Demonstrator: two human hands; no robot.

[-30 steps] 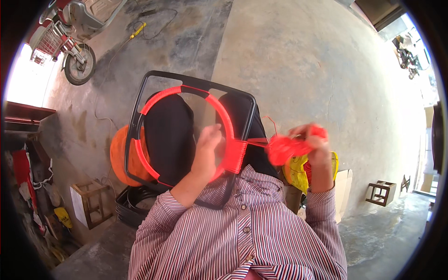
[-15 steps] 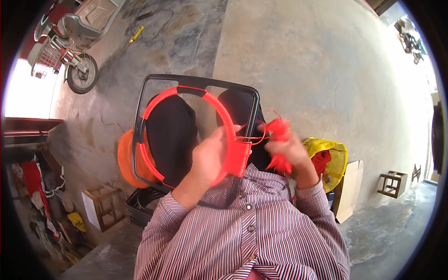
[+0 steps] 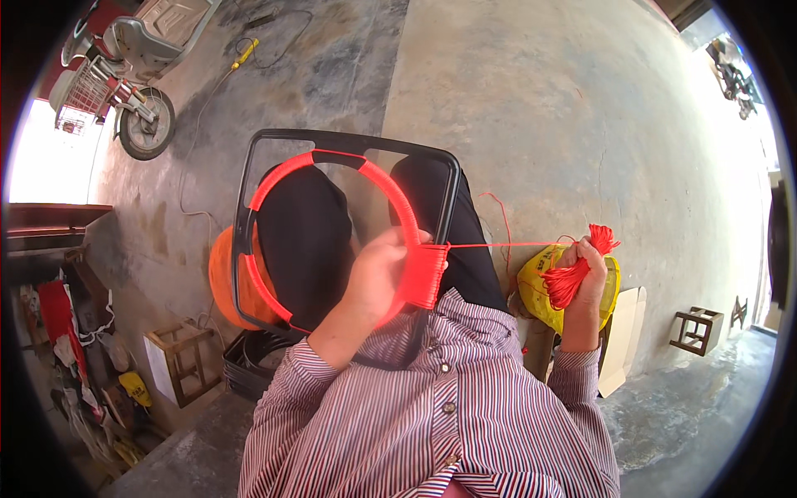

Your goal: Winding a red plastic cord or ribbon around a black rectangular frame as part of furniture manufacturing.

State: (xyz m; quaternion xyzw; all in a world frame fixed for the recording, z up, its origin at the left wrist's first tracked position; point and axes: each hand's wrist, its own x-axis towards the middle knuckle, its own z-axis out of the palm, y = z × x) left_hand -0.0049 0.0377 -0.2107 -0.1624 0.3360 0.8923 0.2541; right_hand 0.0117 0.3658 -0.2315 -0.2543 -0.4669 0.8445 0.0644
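Observation:
A black square frame with a round inner ring rests across my lap. Red cord is wound along much of the ring, leaving some black stretches bare. At the frame's right side, a wide band of tight red cord turns joins ring and outer bar. My left hand is closed around the ring beside this band; some fingers are hidden behind it. Out to the right, my right hand clenches a bundle of red cord. A single strand runs straight and taut from the bundle to the band's top.
Beneath my right hand stands a yellow plastic bag, beside an open cardboard flap. An orange round object and stacked black frames sit at my left. Wooden stools and a parked motorbike stand farther off.
My right hand has moved outward to the right with the cord bundle, from near the frame to above the yellow bag. The loose loop of cord is now pulled straight. My left hand stays put.

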